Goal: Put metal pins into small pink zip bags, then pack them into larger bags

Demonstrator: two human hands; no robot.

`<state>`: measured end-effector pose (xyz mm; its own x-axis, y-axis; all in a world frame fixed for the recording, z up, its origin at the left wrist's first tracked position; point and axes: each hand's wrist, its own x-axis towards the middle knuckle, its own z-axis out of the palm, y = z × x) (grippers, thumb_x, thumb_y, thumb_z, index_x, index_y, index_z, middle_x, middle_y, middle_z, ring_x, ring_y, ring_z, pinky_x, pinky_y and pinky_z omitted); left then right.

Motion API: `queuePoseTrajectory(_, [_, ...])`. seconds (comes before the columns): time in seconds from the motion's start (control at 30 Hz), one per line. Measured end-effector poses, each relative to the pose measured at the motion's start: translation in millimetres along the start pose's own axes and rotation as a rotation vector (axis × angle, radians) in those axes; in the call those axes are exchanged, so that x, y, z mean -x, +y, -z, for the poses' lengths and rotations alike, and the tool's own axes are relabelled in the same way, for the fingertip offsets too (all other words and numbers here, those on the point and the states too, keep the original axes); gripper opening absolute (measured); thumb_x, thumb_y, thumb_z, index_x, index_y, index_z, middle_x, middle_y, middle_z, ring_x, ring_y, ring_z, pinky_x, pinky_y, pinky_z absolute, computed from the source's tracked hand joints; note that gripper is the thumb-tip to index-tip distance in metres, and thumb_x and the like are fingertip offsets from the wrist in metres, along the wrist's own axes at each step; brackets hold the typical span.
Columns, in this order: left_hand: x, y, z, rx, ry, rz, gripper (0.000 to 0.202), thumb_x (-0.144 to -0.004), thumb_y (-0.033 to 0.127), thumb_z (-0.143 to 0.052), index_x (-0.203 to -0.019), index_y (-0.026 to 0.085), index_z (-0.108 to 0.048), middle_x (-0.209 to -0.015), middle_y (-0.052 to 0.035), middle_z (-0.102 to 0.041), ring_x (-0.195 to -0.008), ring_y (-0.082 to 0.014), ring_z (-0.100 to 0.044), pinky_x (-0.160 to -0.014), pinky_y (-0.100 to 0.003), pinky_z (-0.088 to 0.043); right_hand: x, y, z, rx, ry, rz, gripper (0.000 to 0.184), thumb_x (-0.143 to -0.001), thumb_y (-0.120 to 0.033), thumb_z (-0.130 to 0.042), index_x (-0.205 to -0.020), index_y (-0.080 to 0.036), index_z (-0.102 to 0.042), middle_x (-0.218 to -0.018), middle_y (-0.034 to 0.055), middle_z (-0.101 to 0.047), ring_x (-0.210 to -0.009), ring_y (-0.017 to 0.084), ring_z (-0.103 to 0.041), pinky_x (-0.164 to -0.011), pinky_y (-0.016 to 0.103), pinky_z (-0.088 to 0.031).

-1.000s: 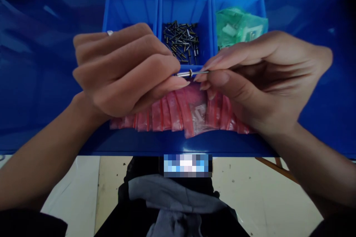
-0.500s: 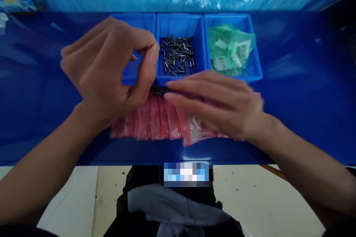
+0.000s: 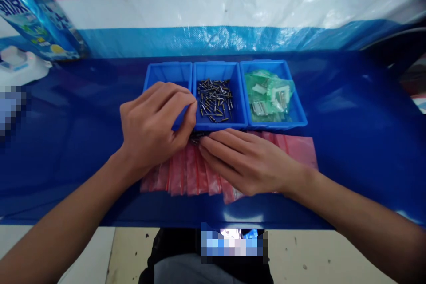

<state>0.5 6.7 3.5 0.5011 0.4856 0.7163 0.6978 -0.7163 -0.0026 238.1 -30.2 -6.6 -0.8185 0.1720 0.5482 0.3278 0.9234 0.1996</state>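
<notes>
3 blue bins (image 3: 216,70) stand in a row on the blue desk (image 3: 349,151), and I read the clock from the centre of my view. The middle bin, at 12 o'clock, holds a loose heap of metal rivets (image 3: 214,97). The right bin (image 3: 279,127), at 2 o'clock, holds a green translucent bag (image 3: 266,79) with pale pieces inside. The left bin (image 3: 169,71), at 10 o'clock, is partly hidden from me by the left hand (image 3: 155,124).

I have that hand at 9 o'clock, thumb tip against the curled index finger; I cannot tell whether anything is pinched there. The right hand (image 3: 248,159), at 4 o'clock, lies palm down with its fingertips at a small dark pile of rivets (image 3: 195,138) just below the middle bin; I cannot tell whether it grips any. Both hands partly cover a row of pink plastic bags (image 3: 196,177) around 6 o'clock.

For lettering, I go to 10 o'clock: a blue package (image 3: 49,22) carries big dark blue Chinese characters edged in white, cut by the frame and too unclear to read surely, plus smaller print and a yellow spot. Beside it, the pale blue panel on a white plastic object (image 3: 25,73) is illegible.
</notes>
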Motion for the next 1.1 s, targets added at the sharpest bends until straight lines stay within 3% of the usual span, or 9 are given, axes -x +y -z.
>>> queuePoseTrajectory(0.1, [2, 0, -2.6, 0.000, -0.062, 0.024, 0.005, -0.105, 0.019, -0.066, -0.105, 0.022, -0.070, -0.114, -0.0032, -0.083, -0.098, -0.0219, -0.081, -0.077, -0.036, -0.065, 0, -3, 11, -0.189, 0.083, -0.204, 0.026, -0.109, -0.007, -0.055, -0.127, -0.003, -0.073, -0.122, 0.0166, -0.081, -0.104, 0.024, -0.075, -0.094, 0.040, -0.068])
queuePoseTrajectory(0.23, [5, -1, -6.8, 0.003, -0.077, -0.022, 0.009, -0.106, 0.021, -0.066, -0.110, 0.020, -0.074, -0.124, -0.0041, -0.083, -0.103, -0.0205, -0.083, -0.083, -0.032, -0.068, 2, -6, 21, -0.427, 0.188, -0.596, 0.037, -0.104, -0.011, -0.071, -0.141, -0.014, -0.067, -0.112, 0.0077, -0.079, -0.095, 0.017, -0.073, -0.089, 0.034, -0.067])
queuePoseTrajectory(0.4, [4, -8, -5.2, -0.026, -0.073, -0.156, 0.017, -0.106, 0.033, -0.073, -0.110, 0.017, -0.078, -0.125, -0.0074, -0.083, -0.089, -0.0223, -0.083, -0.070, -0.034, -0.066, 12, 5, 15, -0.272, 0.370, -0.589, 0.020, -0.102, -0.007, -0.069, -0.113, -0.022, -0.076, -0.111, 0.0058, -0.078, -0.098, 0.020, -0.076, -0.087, 0.038, -0.065])
queuePoseTrajectory(0.5, [3, -16, -0.9, -0.028, -0.132, -0.228, 0.025, -0.107, 0.039, -0.073, -0.114, 0.015, -0.078, -0.127, -0.0094, -0.082, -0.094, -0.0237, -0.083, -0.075, -0.034, -0.069, 13, 11, 10, -0.373, 0.459, -0.649, 0.018, -0.101, -0.009, -0.071, -0.110, -0.024, -0.076, -0.097, 0.0017, -0.079, -0.087, 0.018, -0.076, -0.080, 0.037, -0.064])
queuePoseTrajectory(0.73, [3, -26, 4.6, -0.032, -0.164, -0.247, 0.029, -0.109, 0.052, -0.068, -0.122, 0.028, -0.077, -0.127, 0.0001, -0.083, -0.096, -0.0189, -0.083, -0.083, -0.033, -0.070, 3, 3, 12, -0.524, 0.448, -0.805, 0.022, -0.105, -0.013, -0.071, -0.112, -0.028, -0.084, -0.096, -0.0016, -0.084, -0.082, 0.017, -0.079, -0.077, 0.037, -0.068])
queuePoseTrajectory(0.87, [2, -27, 5.1, 0.002, -0.153, -0.282, 0.030, -0.108, 0.052, -0.069, -0.123, 0.027, -0.074, -0.128, -0.0001, -0.082, -0.097, -0.0178, -0.082, -0.084, -0.032, -0.069, 4, 1, 12, -0.487, 0.447, -0.869, 0.017, -0.104, -0.015, -0.074, -0.109, -0.027, -0.084, -0.099, -0.0021, -0.085, -0.082, 0.017, -0.080, -0.076, 0.037, -0.069])
queuePoseTrajectory(1.0, [0, -32, 3.8, 0.055, -0.101, -0.337, 0.033, -0.104, 0.049, -0.076, -0.120, 0.019, -0.075, -0.122, -0.0054, -0.084, -0.093, -0.0196, -0.082, -0.080, -0.033, -0.069, 9, 8, 13, -0.302, 0.358, -0.766, 0.015, -0.104, -0.012, -0.072, -0.105, -0.024, -0.081, -0.101, -0.0010, -0.086, -0.088, 0.017, -0.080, -0.085, 0.036, -0.066])
queuePoseTrajectory(1.1, [-1, -33, 3.8, 0.077, -0.104, -0.346, 0.033, -0.102, 0.045, -0.080, -0.120, 0.018, -0.075, -0.118, -0.0056, -0.084, -0.094, -0.0210, -0.081, -0.076, -0.034, -0.068, 12, 13, 13, -0.276, 0.379, -0.709, 0.014, -0.104, -0.013, -0.073, -0.105, -0.025, -0.079, -0.100, -0.0014, -0.085, -0.088, 0.019, -0.079, -0.087, 0.040, -0.065])
